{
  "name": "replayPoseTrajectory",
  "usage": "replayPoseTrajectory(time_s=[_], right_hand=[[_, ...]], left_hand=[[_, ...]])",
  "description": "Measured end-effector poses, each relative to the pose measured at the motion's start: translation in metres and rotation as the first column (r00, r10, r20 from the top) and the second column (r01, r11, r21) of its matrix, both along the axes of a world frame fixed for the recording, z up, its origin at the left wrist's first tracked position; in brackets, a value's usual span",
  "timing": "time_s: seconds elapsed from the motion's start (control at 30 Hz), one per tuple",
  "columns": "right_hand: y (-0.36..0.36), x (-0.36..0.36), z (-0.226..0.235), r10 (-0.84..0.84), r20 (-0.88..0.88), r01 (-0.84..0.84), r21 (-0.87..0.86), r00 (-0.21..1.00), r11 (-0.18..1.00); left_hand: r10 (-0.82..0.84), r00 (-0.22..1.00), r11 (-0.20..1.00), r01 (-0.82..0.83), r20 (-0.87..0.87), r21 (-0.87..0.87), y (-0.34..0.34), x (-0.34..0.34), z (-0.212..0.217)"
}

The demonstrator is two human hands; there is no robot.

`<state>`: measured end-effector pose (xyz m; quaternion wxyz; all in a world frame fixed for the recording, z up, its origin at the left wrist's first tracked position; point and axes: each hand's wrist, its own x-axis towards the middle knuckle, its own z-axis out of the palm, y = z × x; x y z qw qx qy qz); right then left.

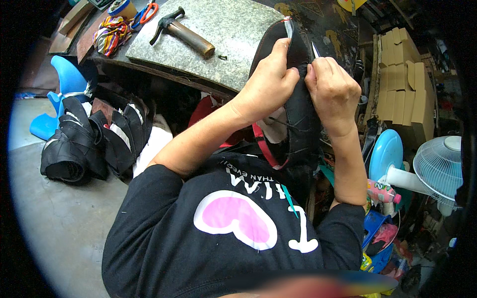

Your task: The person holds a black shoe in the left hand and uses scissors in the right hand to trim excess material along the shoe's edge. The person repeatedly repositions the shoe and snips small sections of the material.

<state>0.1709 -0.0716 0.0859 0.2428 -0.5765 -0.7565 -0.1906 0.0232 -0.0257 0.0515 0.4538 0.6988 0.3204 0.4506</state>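
A long black leather-like piece (301,107) with a rounded far end stands up in front of my chest. My left hand (271,79) is closed on its left side, thumb pointing up along a pale strip (288,28) near the top. At the piece's right edge, my right hand (335,92) is closed round a slim tool; only its pointed metal tip (315,50) shows above my fingers, and the handle is hidden in my fist. A red-edged strap (266,146) hangs below the piece, near my shirt.
A hammer (189,38) lies on a speckled stone slab (233,30), with a striped cloth (113,36) and orange-handled scissors (149,13) to its left. Bundled black pieces (74,144) sit at left by a blue plastic seat (69,79). Cardboard boxes (402,94) and a fan (437,161) stand at right.
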Motion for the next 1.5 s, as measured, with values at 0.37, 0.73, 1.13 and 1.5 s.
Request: replayPoseTrajectory(time_s=[0.37,0.73,1.13,1.5], right_hand=[[-0.017,0.03,0.0,-0.103,-0.8,-0.2,-0.27,0.591,0.942],[-0.008,0.033,-0.009,-0.108,-0.332,0.057,-0.159,0.937,0.986],[-0.023,0.021,-0.003,-0.062,-0.409,-0.022,-0.197,0.91,0.98],[-0.01,0.054,-0.011,-0.063,-0.357,0.046,-0.057,0.932,0.997]], left_hand=[[-0.034,0.943,0.895,0.175,0.33,-0.409,0.025,-0.018,-0.005],[-0.084,0.932,0.943,0.189,0.352,-0.275,0.018,-0.015,-0.01],[-0.023,0.976,0.988,0.055,0.217,-0.142,0.02,-0.013,-0.016],[-0.049,0.901,0.936,0.193,0.431,-0.295,0.02,-0.022,-0.014]])
